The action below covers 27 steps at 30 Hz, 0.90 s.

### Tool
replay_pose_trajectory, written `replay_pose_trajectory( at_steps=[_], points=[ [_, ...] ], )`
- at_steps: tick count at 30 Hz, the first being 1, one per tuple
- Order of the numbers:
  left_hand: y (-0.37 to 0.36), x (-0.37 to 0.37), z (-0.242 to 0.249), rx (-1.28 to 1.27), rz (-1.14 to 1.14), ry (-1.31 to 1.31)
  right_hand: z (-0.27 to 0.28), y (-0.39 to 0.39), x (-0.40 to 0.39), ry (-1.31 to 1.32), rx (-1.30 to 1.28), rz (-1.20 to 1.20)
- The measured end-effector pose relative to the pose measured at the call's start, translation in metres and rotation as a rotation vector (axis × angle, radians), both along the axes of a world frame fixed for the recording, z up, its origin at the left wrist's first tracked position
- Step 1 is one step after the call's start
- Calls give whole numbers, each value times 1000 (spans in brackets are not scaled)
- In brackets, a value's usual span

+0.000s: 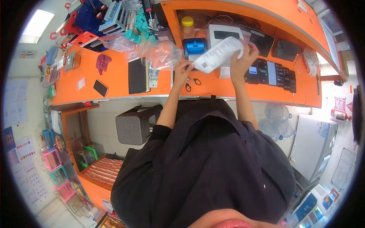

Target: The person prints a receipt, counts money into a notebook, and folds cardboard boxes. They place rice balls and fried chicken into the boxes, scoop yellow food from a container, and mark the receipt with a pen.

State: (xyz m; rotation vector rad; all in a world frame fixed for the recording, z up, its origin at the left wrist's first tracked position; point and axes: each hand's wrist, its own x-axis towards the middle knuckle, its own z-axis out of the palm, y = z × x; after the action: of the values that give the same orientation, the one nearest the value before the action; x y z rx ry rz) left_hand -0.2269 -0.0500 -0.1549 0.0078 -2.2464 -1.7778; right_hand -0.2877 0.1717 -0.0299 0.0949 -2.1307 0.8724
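Note:
A long white printed paper slip (215, 56), curled at its right end, is stretched above the orange counter between my two hands. My left hand (182, 72) pinches its lower left corner. At the curled end, my right hand (244, 62) has its fingers closed around the paper's edge. Just under my left hand lie black-handled scissors (192, 84) on the counter. A second small white paper (225, 72) lies beneath the slip, partly covered by it. Behind the slip stand a blue device (195, 46) and a white box-shaped device (216, 35).
Several phones (272, 73) lie in a row at the right of the orange counter (163, 85). Leftward are a black notebook (137, 76), clear plastic bags (161, 55), a single phone (100, 87) and a dark red cloth (102, 64). A brown woven stool (133, 127) stands below the counter.

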Motion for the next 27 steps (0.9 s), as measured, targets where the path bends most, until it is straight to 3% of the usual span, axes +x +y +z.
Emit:
replay_pose_trajectory(
  at_steps=[1,3,4,6,9,15,19,21,24,26,27],
  points=[
    [-1,-6,6,2,-1,2,0,-5,-4,-42,62,275],
    [-1,-10,15,-363,-87,65,-5,-24,-17,-93,291,743],
    [-2,-13,16,-362,-102,63,-11,-31,-15,-123,474,800],
    [-6,-27,21,-392,-220,135,-15,-43,-20,-761,769,925],
    [-11,-36,33,-460,-289,109,-43,-40,-36,-925,692,1008],
    [-11,-51,26,-393,-452,42,-58,-34,-27,-1065,435,975],
    [-4,-56,11,-181,-467,-98,-64,-34,1,-754,648,722],
    [0,-57,22,-114,-433,-116,-58,-28,5,-736,688,694],
    [-2,-59,30,-216,-540,-50,-53,0,9,-671,499,677],
    [-7,-63,24,-360,-523,-5,-59,25,3,-865,213,704],
    [-9,-68,16,-362,-528,-3,-63,38,3,-863,209,700]
  ],
)
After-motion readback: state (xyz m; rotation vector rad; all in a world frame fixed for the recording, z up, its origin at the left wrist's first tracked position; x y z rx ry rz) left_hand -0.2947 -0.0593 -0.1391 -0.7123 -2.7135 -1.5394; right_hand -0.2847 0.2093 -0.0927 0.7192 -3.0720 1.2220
